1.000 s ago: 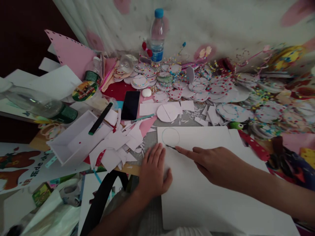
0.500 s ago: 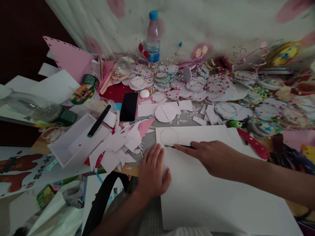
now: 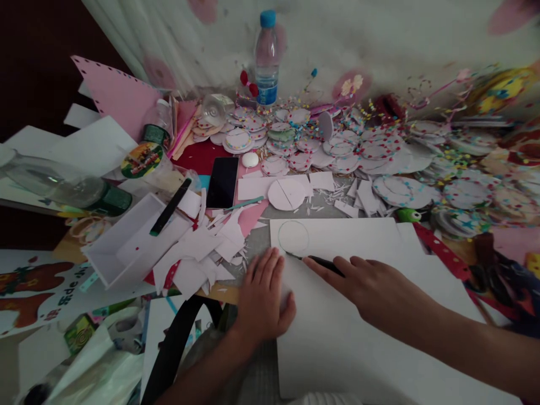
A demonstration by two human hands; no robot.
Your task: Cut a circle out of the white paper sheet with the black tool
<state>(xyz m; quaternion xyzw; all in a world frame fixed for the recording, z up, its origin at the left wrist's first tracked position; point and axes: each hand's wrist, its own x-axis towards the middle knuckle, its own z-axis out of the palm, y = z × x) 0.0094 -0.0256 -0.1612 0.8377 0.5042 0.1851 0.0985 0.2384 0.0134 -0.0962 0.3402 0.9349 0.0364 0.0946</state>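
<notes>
A large white sheet [image 3: 337,315] lies in front of me, with a thin green circle [image 3: 294,237] drawn near its top left corner. My right hand [image 3: 371,287] is closed round a slim dark craft knife [image 3: 327,265], its forefinger stretched along it. The knife's thin tip touches the sheet just below the circle. Flat on the sheet's left edge rests my left hand [image 3: 265,298], fingers stretched out, holding nothing. Above the sheet lies a cut white disc [image 3: 286,194] with a line across it.
Paper scraps [image 3: 194,247], a black phone [image 3: 222,183] and a white box [image 3: 126,247] with a black marker [image 3: 171,208] lie to the left. Stacks of decorated discs [image 3: 341,143] line the back, near an upright bottle [image 3: 267,62]. Scissors [image 3: 498,275] are at the right.
My right hand and the knife have moved slightly down and to the right, away from the circle. My left hand has stayed on the sheet's edge. The view has shifted slightly.
</notes>
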